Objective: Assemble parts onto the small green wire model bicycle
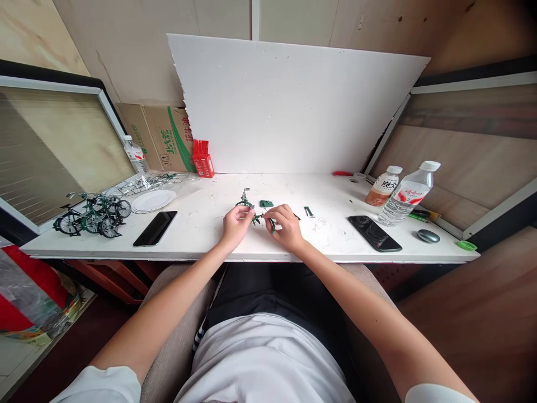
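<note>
Near the table's front edge, a small green model bicycle [257, 219] is between my two hands. My left hand [237, 225] is closed on its front part, just below the handlebar and by the front wheel. At the rear end, the bent fingers of my right hand [286, 225] pinch the model around a dark green wheel. My fingers cover parts of the frame and both wheels. Just beyond my hands lies a flat green piece [265, 204]. A thin green strip-like part [309, 211] rests to the right of my right hand.
Several finished model bicycles [94, 215] stand at the left, by white plates [153, 200] and a phone [155, 228]. At the right are another phone [375, 233], a drink bottle [384, 186], a water bottle [409, 195] and a mouse [428, 235]. A white board [293, 106] leans behind.
</note>
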{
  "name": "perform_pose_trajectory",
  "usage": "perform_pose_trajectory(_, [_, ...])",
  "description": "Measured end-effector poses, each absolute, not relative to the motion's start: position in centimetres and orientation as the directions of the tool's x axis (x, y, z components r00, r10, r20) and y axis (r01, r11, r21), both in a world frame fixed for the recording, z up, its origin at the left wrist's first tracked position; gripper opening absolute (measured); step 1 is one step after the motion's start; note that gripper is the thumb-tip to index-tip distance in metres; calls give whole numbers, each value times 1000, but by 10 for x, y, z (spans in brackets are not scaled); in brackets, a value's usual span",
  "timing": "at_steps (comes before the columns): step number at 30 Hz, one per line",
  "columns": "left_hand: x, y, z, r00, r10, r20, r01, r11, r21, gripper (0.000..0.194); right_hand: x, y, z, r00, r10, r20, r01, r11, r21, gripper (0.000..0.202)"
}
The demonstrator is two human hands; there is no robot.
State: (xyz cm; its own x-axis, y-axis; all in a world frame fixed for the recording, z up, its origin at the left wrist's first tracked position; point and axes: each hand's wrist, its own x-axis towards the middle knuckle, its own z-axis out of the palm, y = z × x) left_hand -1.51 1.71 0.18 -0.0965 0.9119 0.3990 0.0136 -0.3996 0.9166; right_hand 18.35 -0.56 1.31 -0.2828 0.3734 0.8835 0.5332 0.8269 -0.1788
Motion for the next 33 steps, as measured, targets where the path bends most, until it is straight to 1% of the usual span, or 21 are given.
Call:
perform_pose_trajectory(9, [-15,15,3,-77,907,414,40,-412,910,39,183,-6,14,-317,329,890,630,774,-62,35])
perform_pose_trajectory(13, [-14,10,8,-62,914,400,36,-398,916,38,183,-6,12,-361,331,872,622,782,-39,38])
perform_pose_trajectory(18, [-13,6,12,-50,915,401,52,-398,916,34,183,-8,13,-446,297,844,598,801,34,43])
perform_pose_trajectory(20, [-13,6,13,-49,912,408,50,-406,912,34,183,-10,15,-442,328,835,610,792,12,40])
perform_pose_trajectory(24, [-12,7,13,-62,909,412,53,-409,911,33,183,-13,18,-441,409,799,585,806,-89,29])
perform_pose_trajectory(26, [-12,7,13,-64,909,411,46,-409,911,33,183,-12,17,-456,414,788,557,823,-111,27])
perform_pose_trajectory(29, [-12,8,12,-63,910,410,36,-408,912,34,183,-10,15,-474,396,786,542,835,-94,23])
perform_pose_trajectory(31, [-12,8,11,-67,910,410,38,-408,912,34,183,-10,14,-476,396,785,536,838,-97,24])
perform_pose_trajectory(33, [-12,9,10,-75,907,413,41,-411,910,34,182,-12,16,-462,411,786,521,843,-134,27])
